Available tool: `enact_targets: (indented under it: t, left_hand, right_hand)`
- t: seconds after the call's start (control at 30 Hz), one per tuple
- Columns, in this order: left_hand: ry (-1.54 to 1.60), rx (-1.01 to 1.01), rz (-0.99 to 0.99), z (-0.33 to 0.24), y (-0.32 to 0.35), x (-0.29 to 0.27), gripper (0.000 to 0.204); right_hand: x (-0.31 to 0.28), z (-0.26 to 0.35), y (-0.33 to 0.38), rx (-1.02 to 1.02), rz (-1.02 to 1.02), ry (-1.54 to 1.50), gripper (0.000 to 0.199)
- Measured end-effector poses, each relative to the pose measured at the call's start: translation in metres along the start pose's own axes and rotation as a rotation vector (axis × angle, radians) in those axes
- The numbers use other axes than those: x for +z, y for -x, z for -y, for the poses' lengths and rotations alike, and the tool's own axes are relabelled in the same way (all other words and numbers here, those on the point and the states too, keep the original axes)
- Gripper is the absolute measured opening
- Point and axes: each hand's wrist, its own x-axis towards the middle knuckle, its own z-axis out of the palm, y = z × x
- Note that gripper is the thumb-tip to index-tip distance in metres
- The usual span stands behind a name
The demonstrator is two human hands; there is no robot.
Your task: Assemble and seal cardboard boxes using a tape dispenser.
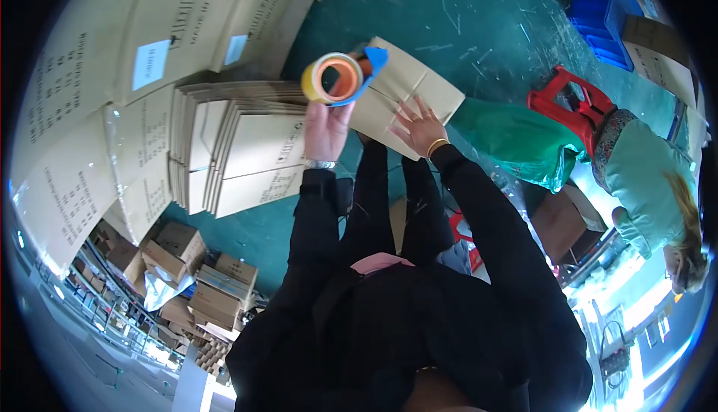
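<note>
My left hand (326,134) is closed on a tape dispenser (360,87) with a blue frame and a wide roll of yellowish packing tape. It is held over the left side of a brown cardboard box (426,89). My right hand (421,126) lies on the near part of that box with its fingers spread and holds nothing. A seam runs across the top of the box. How the left fingers wrap the dispenser is partly hidden.
Flattened cartons (262,143) stand bundled to the left, beside stacked large cartons (142,45). A green sack (516,139) lies to the right, near a red stool (561,94) and a person in pale green (647,165). Blue crates (602,19) stand at far right.
</note>
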Motion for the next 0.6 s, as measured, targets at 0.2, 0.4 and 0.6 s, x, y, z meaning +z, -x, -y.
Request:
enact_targets:
  t: [0.2, 0.4, 0.6]
  left_hand:
    - [-0.049, -0.163, -0.037, 0.091, 0.001, -0.093, 0.038]
    - [-0.058, -0.242, -0.029, 0.117, 0.008, -0.11, 0.031]
    - [-0.188, -0.295, 0.033, 0.112, 0.004, -0.117, 0.035]
  right_hand:
    - [0.011, -0.015, 0.002, 0.0, -0.119, -0.304, 0.071]
    - [0.02, -0.008, 0.003, 0.004, -0.21, -0.498, 0.07]
    - [0.024, -0.009, -0.005, 0.05, -0.288, -0.87, 0.069]
